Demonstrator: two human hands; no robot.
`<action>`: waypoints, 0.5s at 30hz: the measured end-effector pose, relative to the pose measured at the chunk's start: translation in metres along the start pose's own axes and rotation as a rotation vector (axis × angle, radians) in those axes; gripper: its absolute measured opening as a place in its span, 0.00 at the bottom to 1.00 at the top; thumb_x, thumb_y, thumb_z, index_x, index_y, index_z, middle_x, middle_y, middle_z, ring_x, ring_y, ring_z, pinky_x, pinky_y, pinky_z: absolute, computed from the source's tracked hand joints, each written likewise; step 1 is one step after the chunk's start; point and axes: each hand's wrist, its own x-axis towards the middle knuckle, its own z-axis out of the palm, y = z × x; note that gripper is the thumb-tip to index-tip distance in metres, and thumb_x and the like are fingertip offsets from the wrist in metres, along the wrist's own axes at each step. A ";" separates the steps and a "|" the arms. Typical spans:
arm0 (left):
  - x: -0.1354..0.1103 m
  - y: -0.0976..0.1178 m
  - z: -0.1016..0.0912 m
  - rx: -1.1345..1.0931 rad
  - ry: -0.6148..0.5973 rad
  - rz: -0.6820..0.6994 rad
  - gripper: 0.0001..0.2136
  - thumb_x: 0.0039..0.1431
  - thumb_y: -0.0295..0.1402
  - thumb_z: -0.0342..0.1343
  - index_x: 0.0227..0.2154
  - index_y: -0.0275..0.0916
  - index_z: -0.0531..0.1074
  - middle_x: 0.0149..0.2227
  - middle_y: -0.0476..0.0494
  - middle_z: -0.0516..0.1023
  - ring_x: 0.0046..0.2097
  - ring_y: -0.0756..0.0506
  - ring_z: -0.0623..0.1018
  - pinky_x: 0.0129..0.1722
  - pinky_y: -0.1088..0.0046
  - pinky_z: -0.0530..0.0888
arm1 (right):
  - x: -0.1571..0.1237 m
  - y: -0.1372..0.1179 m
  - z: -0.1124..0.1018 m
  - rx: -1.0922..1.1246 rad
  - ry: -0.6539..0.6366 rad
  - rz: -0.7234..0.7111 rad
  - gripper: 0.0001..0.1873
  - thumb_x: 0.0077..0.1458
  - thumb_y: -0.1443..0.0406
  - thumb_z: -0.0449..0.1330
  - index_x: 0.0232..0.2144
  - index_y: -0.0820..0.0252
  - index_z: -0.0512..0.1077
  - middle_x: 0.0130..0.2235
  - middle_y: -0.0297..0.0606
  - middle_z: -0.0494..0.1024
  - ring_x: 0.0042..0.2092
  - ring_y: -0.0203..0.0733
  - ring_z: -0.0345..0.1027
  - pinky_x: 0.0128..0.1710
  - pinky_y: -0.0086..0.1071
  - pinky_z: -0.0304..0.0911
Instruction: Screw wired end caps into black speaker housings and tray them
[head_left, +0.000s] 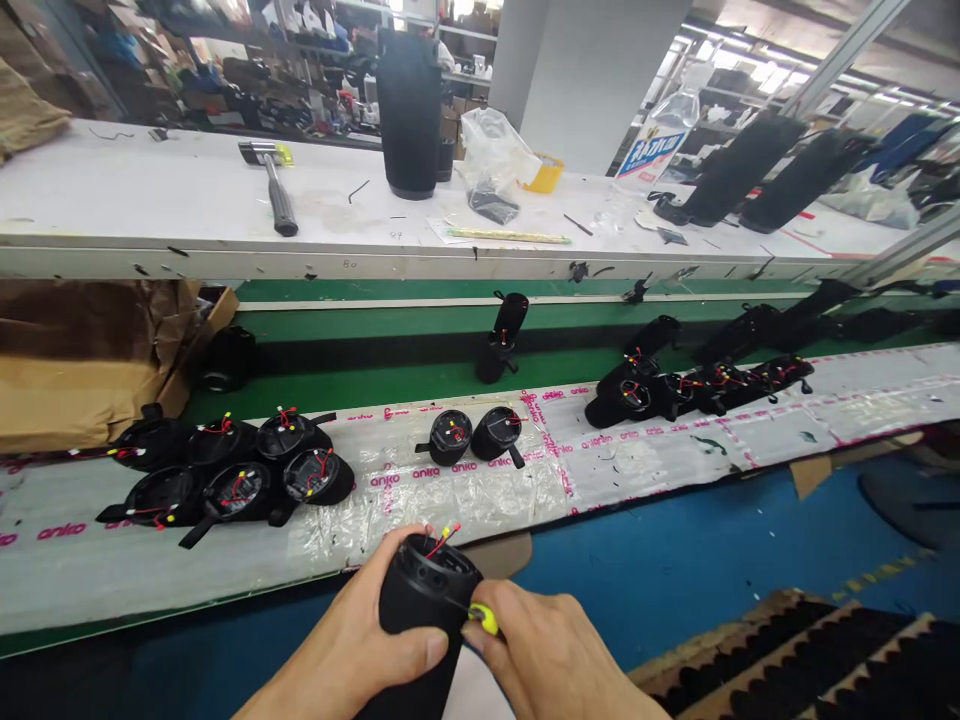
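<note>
My left hand (360, 630) is wrapped round a black cylindrical speaker body (420, 640), tilted with its open end up. Red wires with a yellow connector (442, 540) stick out of that end. In my right hand (536, 640) is a small tool with a yellow-green handle (485, 617); its thin tip touches the side of the speaker body near the rim. The exact kind of tool is mostly hidden by my fingers. Beyond my hands, two similar speaker bodies (450, 438) stand on the covered bench (420, 500).
A cluster of speaker bodies (238, 488) stands on the left, another group (637, 395) on the right. The raised shelf (337, 215) carries a hammer (276, 190), a tall black cylinder (409, 115) and a plastic bottle (660, 135). A cardboard box (90, 360) sits at left.
</note>
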 end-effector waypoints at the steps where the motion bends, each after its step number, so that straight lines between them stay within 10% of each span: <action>1: 0.001 -0.001 -0.001 -0.024 -0.020 0.008 0.38 0.47 0.49 0.66 0.59 0.44 0.59 0.55 0.41 0.77 0.57 0.31 0.72 0.57 0.54 0.65 | 0.000 0.002 0.000 0.062 0.006 0.016 0.10 0.75 0.61 0.41 0.42 0.51 0.60 0.29 0.26 0.77 0.28 0.38 0.77 0.23 0.35 0.56; 15: 0.000 -0.001 -0.001 0.060 0.016 -0.020 0.34 0.48 0.38 0.64 0.58 0.44 0.59 0.57 0.43 0.76 0.60 0.31 0.70 0.53 0.59 0.69 | 0.007 -0.004 0.000 -0.141 0.042 -0.047 0.17 0.76 0.62 0.34 0.39 0.52 0.59 0.26 0.28 0.72 0.23 0.38 0.72 0.20 0.36 0.51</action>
